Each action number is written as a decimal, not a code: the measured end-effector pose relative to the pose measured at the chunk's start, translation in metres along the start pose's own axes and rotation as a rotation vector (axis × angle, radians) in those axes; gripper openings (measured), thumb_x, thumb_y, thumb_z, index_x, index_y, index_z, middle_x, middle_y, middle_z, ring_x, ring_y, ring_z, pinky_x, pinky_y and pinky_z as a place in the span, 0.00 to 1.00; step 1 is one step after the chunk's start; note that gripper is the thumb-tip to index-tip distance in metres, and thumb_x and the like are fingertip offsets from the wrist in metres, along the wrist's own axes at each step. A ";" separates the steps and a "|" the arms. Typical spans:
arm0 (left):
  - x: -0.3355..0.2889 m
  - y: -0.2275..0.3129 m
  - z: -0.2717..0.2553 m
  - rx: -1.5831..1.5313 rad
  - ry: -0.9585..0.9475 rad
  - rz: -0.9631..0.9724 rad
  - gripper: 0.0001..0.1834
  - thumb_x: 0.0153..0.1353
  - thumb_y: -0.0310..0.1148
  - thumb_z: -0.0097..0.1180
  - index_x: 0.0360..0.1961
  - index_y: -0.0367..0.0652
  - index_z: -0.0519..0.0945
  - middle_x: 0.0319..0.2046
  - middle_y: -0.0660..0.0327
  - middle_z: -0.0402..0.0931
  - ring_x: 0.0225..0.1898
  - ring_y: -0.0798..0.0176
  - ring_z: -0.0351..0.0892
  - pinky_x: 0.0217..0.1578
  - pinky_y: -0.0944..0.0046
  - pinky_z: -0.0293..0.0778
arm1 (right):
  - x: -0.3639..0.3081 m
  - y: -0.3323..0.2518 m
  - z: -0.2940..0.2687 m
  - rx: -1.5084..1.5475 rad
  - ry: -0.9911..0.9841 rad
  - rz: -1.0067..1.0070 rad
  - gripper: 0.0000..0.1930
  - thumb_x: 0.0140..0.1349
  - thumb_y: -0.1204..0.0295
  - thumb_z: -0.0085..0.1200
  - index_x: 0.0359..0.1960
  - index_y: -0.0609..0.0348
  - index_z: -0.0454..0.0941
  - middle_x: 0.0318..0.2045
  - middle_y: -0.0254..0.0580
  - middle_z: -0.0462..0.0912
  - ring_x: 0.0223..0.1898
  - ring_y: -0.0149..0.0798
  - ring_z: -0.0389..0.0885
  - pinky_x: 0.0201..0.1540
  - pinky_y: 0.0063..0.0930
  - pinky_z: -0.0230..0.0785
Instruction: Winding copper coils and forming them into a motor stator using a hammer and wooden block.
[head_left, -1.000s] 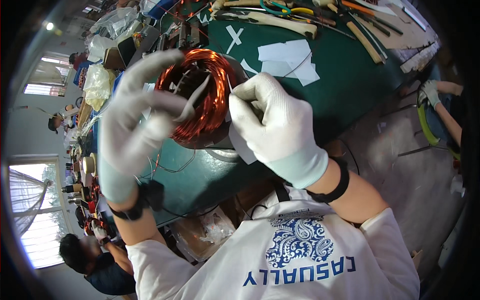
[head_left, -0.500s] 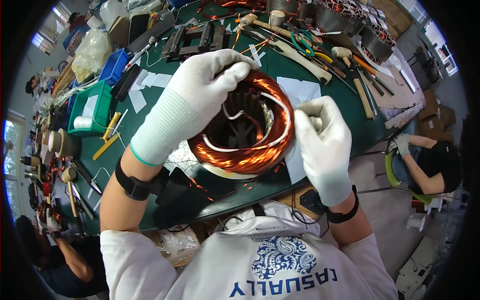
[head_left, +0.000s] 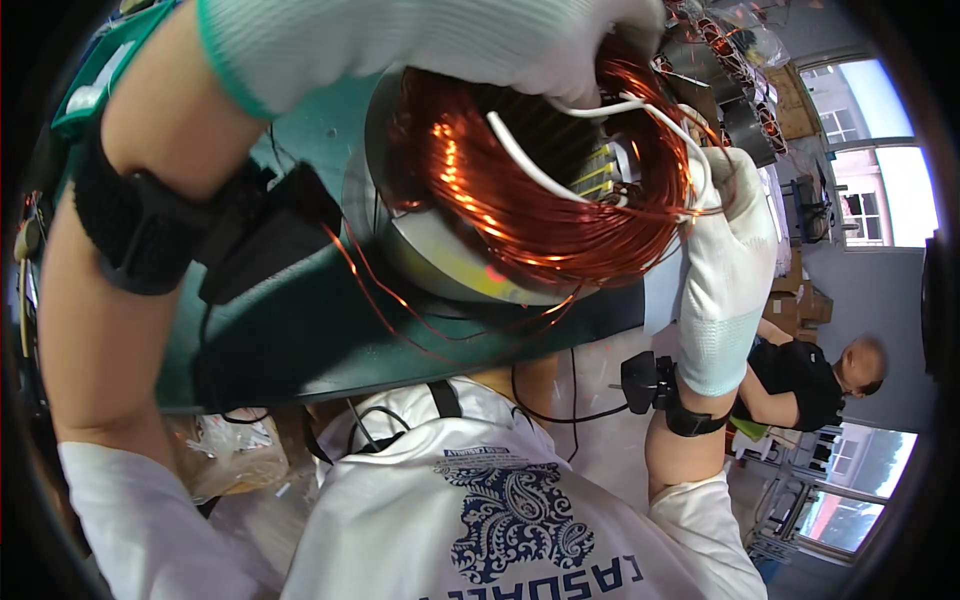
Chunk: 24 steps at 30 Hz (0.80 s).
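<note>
A motor stator [head_left: 430,235] stands near the table's front edge, its end ringed by a thick copper winding [head_left: 560,225]. White insulating sleeves [head_left: 535,165] lie across the winding and over its bore. My gloved left hand [head_left: 540,45] reaches over the far rim, fingers curled inward; its fingertips are partly hidden beside a sleeve. At the right rim my gloved right hand [head_left: 735,205] is closed, with bent fingers around a white sleeve where thin copper wires come out. Loose copper wires [head_left: 370,285] hang from the winding's near side over the table.
The green table [head_left: 300,350] curves along in front of me. More wound stators [head_left: 735,110] stand at the far right. A green bin [head_left: 100,80] is at the far left. To the right sits another person [head_left: 800,375]. A plastic bag [head_left: 230,450] lies below the table edge.
The view has come closer, so the stator looks larger and its bore is seen more from the side. My right hand, earlier a fist beside the winding, now grips a sleeve at the rim.
</note>
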<state>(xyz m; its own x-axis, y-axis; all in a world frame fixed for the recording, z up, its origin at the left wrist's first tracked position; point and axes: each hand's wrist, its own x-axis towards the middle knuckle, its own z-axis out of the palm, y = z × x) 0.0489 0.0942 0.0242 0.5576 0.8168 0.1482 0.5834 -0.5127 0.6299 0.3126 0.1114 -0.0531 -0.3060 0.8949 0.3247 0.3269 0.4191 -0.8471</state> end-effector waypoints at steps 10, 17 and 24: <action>0.021 -0.006 0.032 0.430 0.162 0.177 0.13 0.67 0.36 0.59 0.46 0.39 0.84 0.34 0.55 0.81 0.35 0.61 0.80 0.38 0.62 0.76 | -0.007 0.000 -0.006 -0.071 0.036 0.022 0.10 0.74 0.70 0.57 0.44 0.66 0.77 0.37 0.33 0.80 0.39 0.23 0.73 0.44 0.19 0.68; 0.000 -0.005 0.024 0.516 0.191 0.174 0.12 0.63 0.34 0.61 0.45 0.43 0.86 0.35 0.57 0.82 0.38 0.60 0.81 0.40 0.61 0.78 | -0.006 -0.003 0.004 -0.029 0.061 0.052 0.06 0.74 0.73 0.55 0.44 0.65 0.77 0.37 0.33 0.80 0.38 0.22 0.74 0.43 0.17 0.69; 0.009 0.005 0.031 0.699 0.359 0.263 0.12 0.58 0.32 0.64 0.44 0.47 0.88 0.36 0.59 0.83 0.41 0.59 0.83 0.42 0.61 0.79 | -0.009 -0.001 0.004 0.026 0.120 0.057 0.06 0.74 0.73 0.55 0.45 0.65 0.76 0.38 0.34 0.79 0.39 0.22 0.73 0.44 0.17 0.68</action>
<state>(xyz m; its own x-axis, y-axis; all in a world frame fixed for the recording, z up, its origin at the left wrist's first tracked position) 0.0753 0.0906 0.0049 0.5738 0.6215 0.5334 0.7588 -0.6485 -0.0606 0.3113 0.1020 -0.0573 -0.1776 0.9297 0.3228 0.3170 0.3645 -0.8756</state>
